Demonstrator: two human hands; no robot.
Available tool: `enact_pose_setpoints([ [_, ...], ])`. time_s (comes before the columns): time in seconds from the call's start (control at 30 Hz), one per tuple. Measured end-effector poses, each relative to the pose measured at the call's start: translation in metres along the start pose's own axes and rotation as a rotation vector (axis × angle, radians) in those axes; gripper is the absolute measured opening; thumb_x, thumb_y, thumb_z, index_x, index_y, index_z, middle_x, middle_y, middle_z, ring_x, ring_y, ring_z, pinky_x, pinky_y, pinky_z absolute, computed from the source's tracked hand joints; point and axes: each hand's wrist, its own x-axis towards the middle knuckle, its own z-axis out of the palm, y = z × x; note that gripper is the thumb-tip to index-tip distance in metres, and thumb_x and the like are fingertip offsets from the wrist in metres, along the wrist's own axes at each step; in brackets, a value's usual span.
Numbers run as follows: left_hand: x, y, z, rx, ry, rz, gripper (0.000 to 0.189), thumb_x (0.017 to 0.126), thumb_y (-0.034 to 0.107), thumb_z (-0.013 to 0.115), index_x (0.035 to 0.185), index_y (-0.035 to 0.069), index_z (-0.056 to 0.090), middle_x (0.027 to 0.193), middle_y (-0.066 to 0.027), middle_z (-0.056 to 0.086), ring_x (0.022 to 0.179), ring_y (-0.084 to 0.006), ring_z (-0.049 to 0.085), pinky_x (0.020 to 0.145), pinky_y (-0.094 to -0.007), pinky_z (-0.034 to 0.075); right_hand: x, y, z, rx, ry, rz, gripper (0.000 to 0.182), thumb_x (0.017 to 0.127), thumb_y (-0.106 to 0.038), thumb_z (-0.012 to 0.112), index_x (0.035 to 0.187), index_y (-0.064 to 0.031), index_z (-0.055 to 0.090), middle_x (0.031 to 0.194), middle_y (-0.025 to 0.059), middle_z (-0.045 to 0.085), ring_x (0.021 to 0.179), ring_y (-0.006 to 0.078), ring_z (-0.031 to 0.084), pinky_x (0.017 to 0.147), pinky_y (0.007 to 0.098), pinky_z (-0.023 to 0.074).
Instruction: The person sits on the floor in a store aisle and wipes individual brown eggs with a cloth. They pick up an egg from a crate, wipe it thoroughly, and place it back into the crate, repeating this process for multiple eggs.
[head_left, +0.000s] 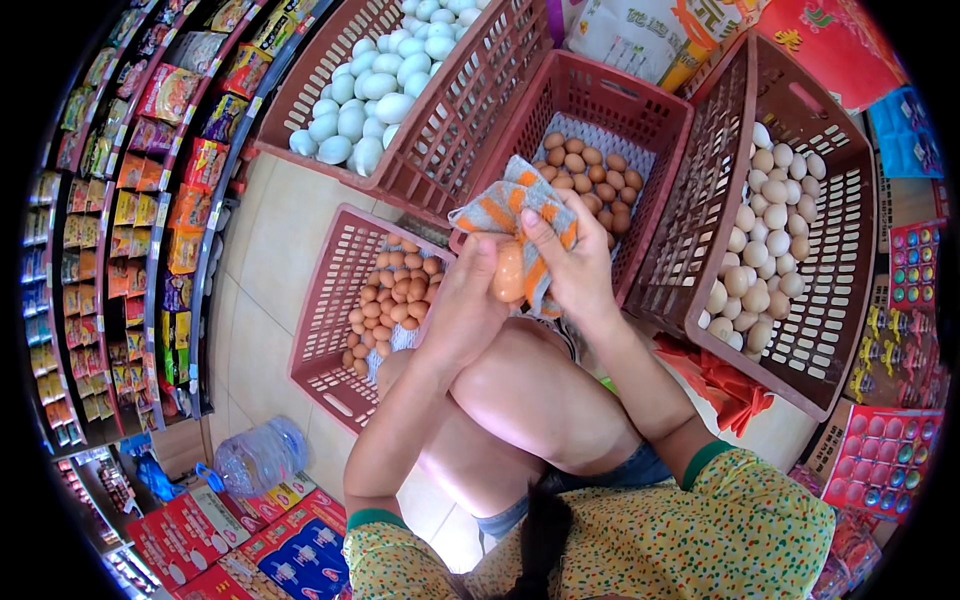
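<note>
A brown egg (509, 271) is held between my two hands, above my knees. My left hand (474, 296) is closed around its left side. An orange-and-grey striped cloth (517, 206) lies against the egg, gripped by my right hand (574, 255). Behind the hands, brown eggs (574, 161) lie on a patterned liner in a dark red plastic crate (637, 97). More brown eggs (397, 289) fill part of a lower crate (315, 330) to the left of my left hand.
Pale blue-green eggs (382, 82) sit in a crate (450, 127) at the back left; cream and light-brown eggs (765, 240) are in a crate (840, 300) at the right. Snack shelves (161, 225) line the left. A large clear plastic bottle (262, 456) lies on the tiled floor. A red bag (712, 382) lies beside the right crate.
</note>
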Motion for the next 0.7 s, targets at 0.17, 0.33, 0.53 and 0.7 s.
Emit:
enact_pose_setpoints([
  [0.17,0.001,0.006,0.005,-0.4,0.012,-0.056,0.052,0.096,0.048,0.032,0.114,0.002,0.049,0.1,-0.0077,0.055,0.081,-0.0169,0.053,0.069,-0.0276,0.041,0.006,0.005,-0.015,0.277,0.055,0.184,0.028,0.086,-0.014,0.063,0.108,0.0003,0.052,0.098,0.0053,0.06,0.089,0.0088,0.056,0.076,0.023,0.0473],
  [0.33,0.001,0.006,0.013,-0.339,0.111,-0.086,0.049,0.096,0.046,0.036,0.118,0.004,0.046,0.113,-0.0082,0.054,0.104,-0.0204,0.053,0.092,-0.0355,0.043,-0.026,-0.011,-0.007,-0.454,-0.196,-0.448,0.035,0.078,-0.012,0.067,0.109,-0.0008,0.054,0.108,0.0142,0.054,0.101,0.0239,0.052,0.088,0.0354,0.0413],
  [0.53,0.002,0.0,0.007,-0.19,0.052,-0.061,0.048,0.097,0.042,0.034,0.124,0.003,0.042,0.122,-0.0105,0.05,0.116,-0.0203,0.047,0.101,-0.0404,0.038,-0.01,-0.004,-0.001,0.005,-0.062,0.008,0.036,0.078,-0.016,0.068,0.109,-0.0017,0.058,0.108,0.0123,0.053,0.101,0.0256,0.05,0.088,0.0359,0.0404],
  [0.7,-0.001,0.003,0.006,-0.199,0.089,-0.063,0.049,0.098,0.042,0.031,0.127,0.003,0.04,0.124,-0.0111,0.05,0.114,-0.021,0.05,0.097,-0.039,0.042,-0.025,-0.007,0.001,-0.63,-0.17,-0.614,0.033,0.08,-0.016,0.064,0.109,-0.0028,0.057,0.108,0.0124,0.052,0.098,0.028,0.048,0.085,0.0368,0.0391],
])
